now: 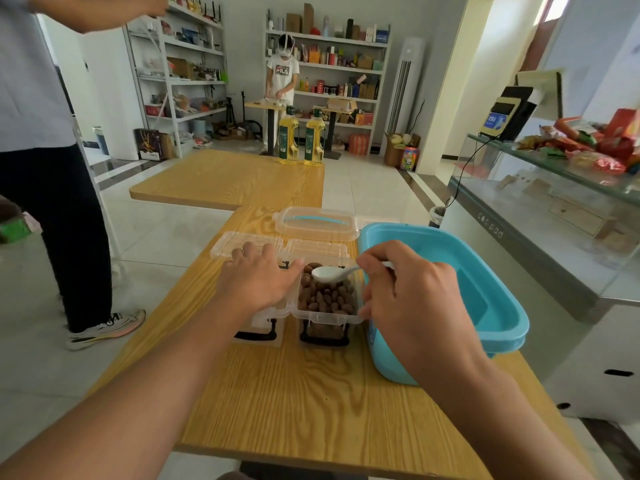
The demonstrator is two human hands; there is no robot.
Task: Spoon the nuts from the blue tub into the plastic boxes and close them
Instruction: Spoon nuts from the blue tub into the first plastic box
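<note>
Head view: wooden table [311,393] carries the blue tub [498,306] at right, its visible inside looking bare, with 2 plastic boxes just left of it. Nuts [325,294] nearly fill the right box [327,318]. Left hand [258,280] lies flat over the left box [263,315], holding nothing. Right hand [405,296] pinches a white spoon [329,273] above the nuts, seemingly emptying it; closing the hinged lids [277,245] likely follows.

two bare forearms coming in over the wooden table [311,393], no sleeves showing, no watch or bracelets, left hand [258,277] with what looks like a thin ring on one finger, right hand [405,299] plain, short nails
</note>
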